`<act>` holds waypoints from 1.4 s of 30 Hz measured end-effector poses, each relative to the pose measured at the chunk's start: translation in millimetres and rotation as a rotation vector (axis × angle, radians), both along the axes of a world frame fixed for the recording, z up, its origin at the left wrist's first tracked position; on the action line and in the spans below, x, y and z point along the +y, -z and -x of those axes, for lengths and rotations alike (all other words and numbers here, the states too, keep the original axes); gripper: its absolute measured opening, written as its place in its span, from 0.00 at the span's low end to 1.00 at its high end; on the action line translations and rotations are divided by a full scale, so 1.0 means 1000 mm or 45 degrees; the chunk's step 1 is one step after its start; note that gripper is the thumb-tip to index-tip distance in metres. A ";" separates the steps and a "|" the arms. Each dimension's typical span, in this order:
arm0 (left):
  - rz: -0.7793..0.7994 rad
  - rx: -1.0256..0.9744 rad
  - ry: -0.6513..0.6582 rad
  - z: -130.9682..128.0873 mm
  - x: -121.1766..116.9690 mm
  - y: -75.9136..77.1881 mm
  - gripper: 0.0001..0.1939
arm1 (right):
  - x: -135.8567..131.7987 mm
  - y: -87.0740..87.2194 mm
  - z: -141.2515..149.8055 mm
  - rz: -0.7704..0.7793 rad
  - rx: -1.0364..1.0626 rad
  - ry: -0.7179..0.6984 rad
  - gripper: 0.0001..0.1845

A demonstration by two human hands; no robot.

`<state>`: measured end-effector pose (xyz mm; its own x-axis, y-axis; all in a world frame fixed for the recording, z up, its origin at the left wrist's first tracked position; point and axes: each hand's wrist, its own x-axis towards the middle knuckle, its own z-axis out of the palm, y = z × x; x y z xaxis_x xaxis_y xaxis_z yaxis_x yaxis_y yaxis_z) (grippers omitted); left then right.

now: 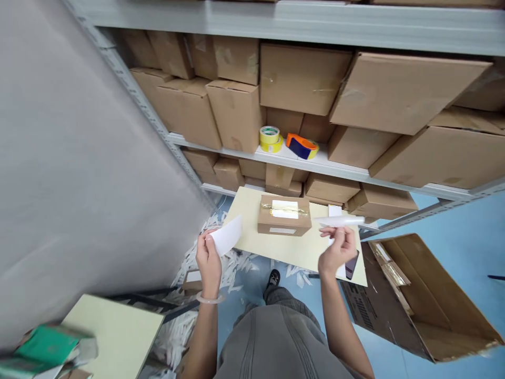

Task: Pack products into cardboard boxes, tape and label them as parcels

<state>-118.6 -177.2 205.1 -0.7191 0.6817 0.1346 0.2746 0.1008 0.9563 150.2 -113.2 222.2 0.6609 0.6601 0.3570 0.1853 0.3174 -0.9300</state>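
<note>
Grey metal shelving (311, 162) rises behind a pale cream worktop (248, 226) bearing a taped brown cardboard box (284, 223). Above the worktop's near edge, the left hand (208, 261) pinches an upward-tilted white paper sheet (226, 235) between closed fingers; the right hand (337, 251) pinches a long white paper strip (339, 221), lying sideways just right of the box.

A grey wall (94, 168) was seen at the left; grey steel shelving (300, 21) was stacked with cardboard cartons (302, 79); a blue floor (465, 221) was strewn with white packing scraps (173, 337).

Cardboard box (284, 217) blocks gap between left hand (208, 260), right hand (337, 251); shelf lip (315, 165) beyond.
</note>
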 end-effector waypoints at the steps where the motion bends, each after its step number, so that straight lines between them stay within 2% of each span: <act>1: 0.007 -0.005 -0.040 0.009 -0.018 0.001 0.18 | -0.004 0.000 0.025 -0.001 -0.074 -0.133 0.11; 3: 0.020 -0.023 -0.153 0.026 -0.057 0.004 0.18 | -0.015 0.001 0.077 0.002 -0.333 -0.478 0.12; 6: 0.043 -0.075 -0.349 0.049 -0.119 0.010 0.17 | -0.035 0.005 0.145 0.139 -1.004 -1.134 0.13; 7: 0.055 -0.094 -0.410 0.055 -0.138 0.012 0.17 | -0.042 0.005 0.163 0.207 -1.216 -1.288 0.15; 10: 0.109 -0.129 -0.562 0.073 -0.185 0.016 0.16 | -0.065 0.004 0.204 0.316 -1.634 -1.511 0.25; 12: 0.125 -0.150 -0.616 0.081 -0.203 0.020 0.16 | -0.086 0.002 0.220 0.286 -1.681 -1.622 0.26; 14: 0.124 -0.176 -0.611 0.086 -0.208 0.023 0.16 | -0.108 -0.001 0.231 0.222 -1.588 -1.801 0.22; 16: 0.121 -0.198 -0.541 0.087 -0.203 0.026 0.17 | -0.129 -0.002 0.238 0.167 -1.439 -1.992 0.17; 18: 0.124 -0.200 -0.411 0.083 -0.191 0.027 0.17 | -0.145 -0.003 0.242 0.173 -1.296 -2.096 0.14; 22: 0.039 -0.177 -0.113 0.069 -0.161 0.021 0.17 | -0.152 -0.002 0.238 0.352 -1.031 -1.973 0.12; 27: -0.009 -0.196 0.100 0.048 -0.124 0.010 0.16 | -0.129 0.002 0.217 0.401 -0.771 -1.749 0.11; 32: -0.066 -0.193 0.247 0.018 -0.085 0.005 0.18 | -0.094 0.004 0.191 0.364 -0.695 -1.583 0.11; 36: -0.127 -0.228 0.385 -0.009 -0.049 -0.002 0.21 | -0.060 0.005 0.163 0.427 -0.786 -1.439 0.11; 39: -0.106 -0.270 0.510 -0.029 -0.020 -0.008 0.21 | -0.031 0.010 0.137 0.448 -0.758 -1.332 0.10; 42: -0.056 -0.289 0.505 -0.045 0.011 -0.004 0.18 | 0.001 0.019 0.108 0.454 -0.663 -1.221 0.11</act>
<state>-74.0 -166.5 208.8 -0.4183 0.9075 0.0386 0.0671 -0.0115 0.9977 42.0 -111.9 203.1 -0.3417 0.9306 0.1312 0.3981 0.2698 -0.8768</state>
